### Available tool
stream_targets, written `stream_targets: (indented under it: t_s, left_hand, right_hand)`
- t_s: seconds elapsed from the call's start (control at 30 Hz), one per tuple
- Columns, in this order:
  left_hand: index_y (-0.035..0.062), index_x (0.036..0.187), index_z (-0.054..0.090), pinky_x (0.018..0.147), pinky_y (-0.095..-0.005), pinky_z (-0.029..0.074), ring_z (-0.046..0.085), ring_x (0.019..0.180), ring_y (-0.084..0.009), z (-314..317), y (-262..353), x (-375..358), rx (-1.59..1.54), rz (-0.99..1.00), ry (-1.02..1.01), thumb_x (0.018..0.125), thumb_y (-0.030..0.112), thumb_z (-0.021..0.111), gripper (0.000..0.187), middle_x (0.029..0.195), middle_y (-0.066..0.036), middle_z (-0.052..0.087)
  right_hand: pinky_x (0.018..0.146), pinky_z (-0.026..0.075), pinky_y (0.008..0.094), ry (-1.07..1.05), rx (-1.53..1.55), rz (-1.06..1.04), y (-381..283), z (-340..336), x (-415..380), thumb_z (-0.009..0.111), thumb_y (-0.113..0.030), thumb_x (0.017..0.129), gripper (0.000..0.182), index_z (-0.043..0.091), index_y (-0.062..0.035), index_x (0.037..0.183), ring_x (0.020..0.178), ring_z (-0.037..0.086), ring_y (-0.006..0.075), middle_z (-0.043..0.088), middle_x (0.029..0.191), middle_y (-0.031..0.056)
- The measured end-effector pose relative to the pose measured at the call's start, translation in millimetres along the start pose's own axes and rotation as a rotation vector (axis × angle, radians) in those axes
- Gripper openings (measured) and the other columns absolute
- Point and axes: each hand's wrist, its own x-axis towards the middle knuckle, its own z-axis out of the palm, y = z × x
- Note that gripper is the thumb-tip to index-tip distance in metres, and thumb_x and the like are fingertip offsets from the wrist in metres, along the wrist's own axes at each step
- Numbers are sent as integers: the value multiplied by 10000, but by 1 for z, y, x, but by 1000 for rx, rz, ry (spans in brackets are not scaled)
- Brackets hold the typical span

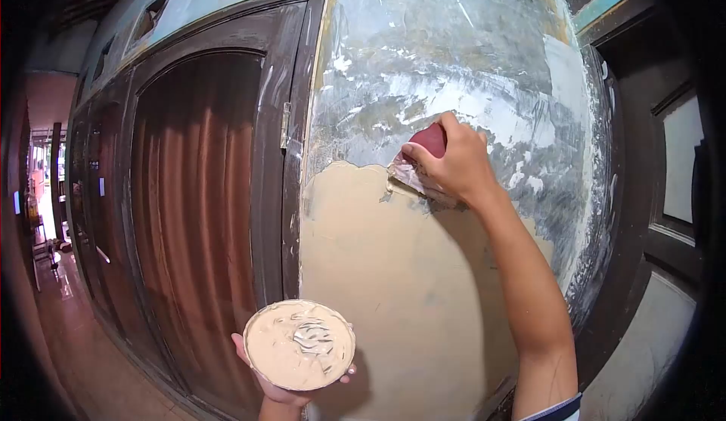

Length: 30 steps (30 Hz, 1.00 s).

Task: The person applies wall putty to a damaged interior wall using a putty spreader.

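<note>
My right hand grips a dark red putty scraper, fingers closed around its upper part. Its lower edge, smeared with filler, lies against the wall at the top border of a beige putty coat. Below, my left hand holds up a round bowl of putty from underneath. Beige paste fills the bowl nearly to the rim, with scrape marks and bare streaks right of its middle. Most of the left fingers are hidden under the bowl.
Above the coat the wall is grey with white filler patches. A dark wooden frame and a window with a brown curtain stand at left. A dark panelled door is at right. A tiled floor runs along the left.
</note>
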Motion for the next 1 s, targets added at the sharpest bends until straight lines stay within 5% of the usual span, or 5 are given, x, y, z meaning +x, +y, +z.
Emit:
stream_targets:
  t_s: [0.07, 0.5, 0.63, 0.83, 1.0]
  left_hand:
    - [34, 1546, 378, 696, -674, 588, 630, 966, -604, 10, 0, 5, -165, 2, 1, 668, 1070, 335, 1358, 1368, -408, 509]
    - [60, 1580, 319, 625, -651, 604, 635, 900, -627, 0, 15, 18, -222, -29, 48, 703, 1029, 396, 1309, 1401, -456, 430]
    - [138, 1583, 368, 755, -698, 537, 527, 1160, -617, -7, 19, 18, -339, -113, -64, 628, 1070, 423, 1335, 1495, -377, 416]
    - [78, 1577, 344, 658, -637, 576, 614, 960, -607, -9, 23, 19, -223, -67, -30, 673, 1049, 402, 1328, 1440, -414, 432]
    - [55, 1577, 334, 619, -608, 596, 636, 894, -606, -2, 28, 18, -185, -56, 16, 693, 1039, 398, 1324, 1422, -437, 429]
  right_hand:
    - [869, 431, 525, -8, -27, -11, -3, 3, -3, 801, -499, 830, 528, 627, -37, 1018, 889, 663, 388, 702, 907, 183]
    - [898, 442, 506, -61, -31, 49, -3, -6, 8, 812, -502, 818, 541, 609, -26, 975, 912, 652, 387, 689, 916, 200]
    - [880, 456, 489, -10, -31, -122, -6, 5, -3, 817, -484, 816, 523, 616, -31, 983, 865, 654, 394, 689, 864, 183]
    - [824, 475, 501, 45, -43, 58, -8, -4, 9, 825, -517, 798, 541, 635, -28, 932, 833, 660, 402, 688, 839, 193]
    - [824, 477, 500, 40, -36, -144, -9, 10, -2, 823, -507, 802, 536, 633, -22, 930, 824, 662, 407, 693, 841, 197]
